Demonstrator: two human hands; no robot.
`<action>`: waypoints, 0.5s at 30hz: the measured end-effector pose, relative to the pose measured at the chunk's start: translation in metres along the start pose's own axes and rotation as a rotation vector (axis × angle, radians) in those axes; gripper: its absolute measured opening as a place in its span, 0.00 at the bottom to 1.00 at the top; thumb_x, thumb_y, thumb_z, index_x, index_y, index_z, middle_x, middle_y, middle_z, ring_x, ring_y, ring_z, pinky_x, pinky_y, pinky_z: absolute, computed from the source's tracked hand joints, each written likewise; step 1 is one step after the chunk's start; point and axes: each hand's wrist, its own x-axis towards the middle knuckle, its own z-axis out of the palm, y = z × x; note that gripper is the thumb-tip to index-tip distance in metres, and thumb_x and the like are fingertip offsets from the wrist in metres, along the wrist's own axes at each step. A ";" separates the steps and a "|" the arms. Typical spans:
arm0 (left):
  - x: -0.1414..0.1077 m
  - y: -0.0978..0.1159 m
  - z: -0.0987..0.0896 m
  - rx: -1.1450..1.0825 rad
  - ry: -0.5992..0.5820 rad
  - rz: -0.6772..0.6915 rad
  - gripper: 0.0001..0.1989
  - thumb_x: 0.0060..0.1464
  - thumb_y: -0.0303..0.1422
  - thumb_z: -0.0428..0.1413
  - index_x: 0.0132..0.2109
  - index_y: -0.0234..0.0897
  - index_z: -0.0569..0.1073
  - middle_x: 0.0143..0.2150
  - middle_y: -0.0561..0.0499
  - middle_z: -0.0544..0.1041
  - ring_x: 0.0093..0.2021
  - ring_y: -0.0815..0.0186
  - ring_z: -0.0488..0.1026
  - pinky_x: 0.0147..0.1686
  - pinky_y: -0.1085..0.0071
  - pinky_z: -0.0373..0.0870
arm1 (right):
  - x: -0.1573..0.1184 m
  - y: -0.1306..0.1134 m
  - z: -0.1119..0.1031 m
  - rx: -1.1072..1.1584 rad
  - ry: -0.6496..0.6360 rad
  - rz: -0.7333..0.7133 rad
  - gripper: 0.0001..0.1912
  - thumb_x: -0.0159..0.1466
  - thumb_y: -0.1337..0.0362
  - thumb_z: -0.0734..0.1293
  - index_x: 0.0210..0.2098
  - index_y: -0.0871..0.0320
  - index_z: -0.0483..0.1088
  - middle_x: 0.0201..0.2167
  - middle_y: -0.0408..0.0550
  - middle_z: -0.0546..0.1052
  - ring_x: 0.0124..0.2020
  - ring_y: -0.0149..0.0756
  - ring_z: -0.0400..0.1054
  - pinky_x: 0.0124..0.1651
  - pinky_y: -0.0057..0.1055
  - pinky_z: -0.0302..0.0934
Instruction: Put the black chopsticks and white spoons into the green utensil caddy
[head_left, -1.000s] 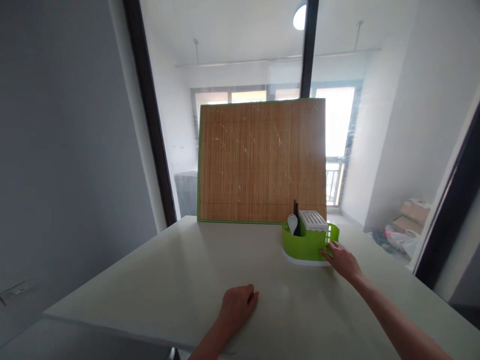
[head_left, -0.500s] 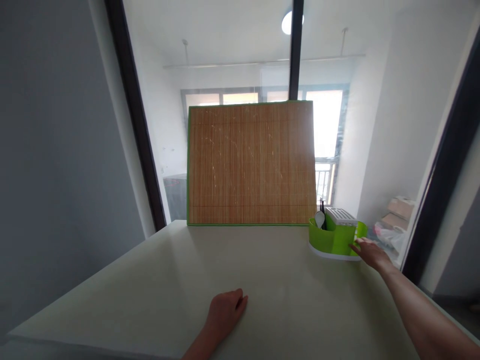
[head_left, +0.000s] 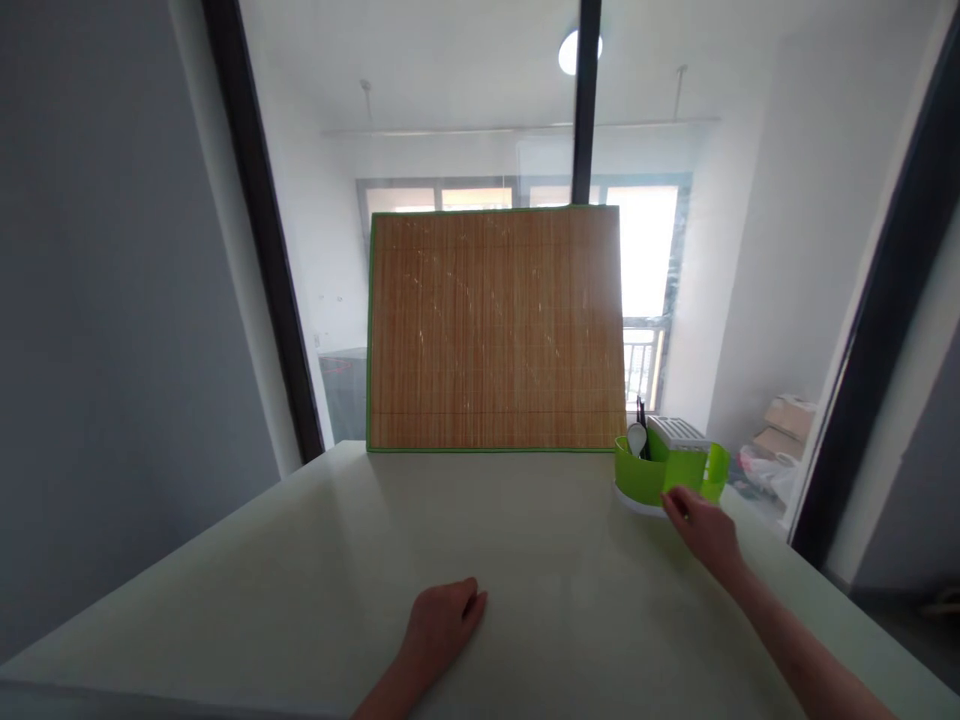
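My left hand rests on the white table, its fingers curled in and nothing showing in them. Near the right edge, my right hand is in front of a green utensil holder and covers part of its lower front. The fingers of this hand are bent together, with no object visible in them; whether they touch the holder I cannot tell. A light-coloured spoon and dark thin utensils stand in the holder's left compartment. Its middle part has a slotted grey-white top.
A bamboo mat with green edging stands upright at the table's far side, before a glass panel. Dark frame posts flank the table. Cardboard boxes and a plastic bag lie beyond the glass on the right.
My right hand has moved left and toward me from the holder's right end, and its fingers have curled in. My left hand stays put. The view has shifted slightly.
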 end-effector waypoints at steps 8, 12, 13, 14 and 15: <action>-0.001 0.004 -0.004 0.002 -0.023 -0.020 0.18 0.60 0.40 0.39 0.30 0.39 0.68 0.28 0.51 0.75 0.30 0.65 0.71 0.29 0.72 0.55 | -0.079 -0.125 0.029 0.104 -0.214 -0.470 0.17 0.65 0.59 0.56 0.22 0.55 0.64 0.21 0.39 0.72 0.23 0.28 0.66 0.26 0.26 0.45; -0.002 0.004 -0.005 -0.002 -0.024 -0.010 0.18 0.60 0.40 0.40 0.31 0.39 0.69 0.28 0.51 0.75 0.30 0.65 0.71 0.30 0.72 0.55 | -0.086 -0.135 0.038 0.092 -0.256 -0.498 0.14 0.65 0.61 0.57 0.23 0.55 0.64 0.21 0.40 0.72 0.24 0.30 0.67 0.26 0.27 0.44; -0.002 0.004 -0.005 0.002 -0.025 -0.012 0.17 0.60 0.40 0.40 0.31 0.39 0.69 0.28 0.51 0.75 0.30 0.65 0.71 0.29 0.72 0.55 | -0.086 -0.134 0.038 0.084 -0.259 -0.495 0.14 0.65 0.61 0.57 0.24 0.55 0.64 0.22 0.40 0.73 0.24 0.30 0.67 0.26 0.28 0.43; -0.002 0.004 -0.005 0.007 -0.027 -0.016 0.17 0.60 0.40 0.40 0.30 0.39 0.69 0.28 0.51 0.75 0.30 0.65 0.71 0.29 0.72 0.55 | -0.086 -0.134 0.038 0.077 -0.262 -0.492 0.14 0.65 0.61 0.57 0.24 0.55 0.64 0.23 0.40 0.73 0.25 0.30 0.67 0.26 0.28 0.43; -0.002 0.004 -0.005 0.010 -0.028 -0.017 0.18 0.60 0.40 0.40 0.30 0.39 0.69 0.28 0.51 0.75 0.30 0.65 0.71 0.29 0.72 0.55 | -0.086 -0.134 0.037 0.070 -0.265 -0.490 0.14 0.65 0.61 0.57 0.24 0.55 0.64 0.23 0.40 0.73 0.25 0.31 0.67 0.26 0.28 0.44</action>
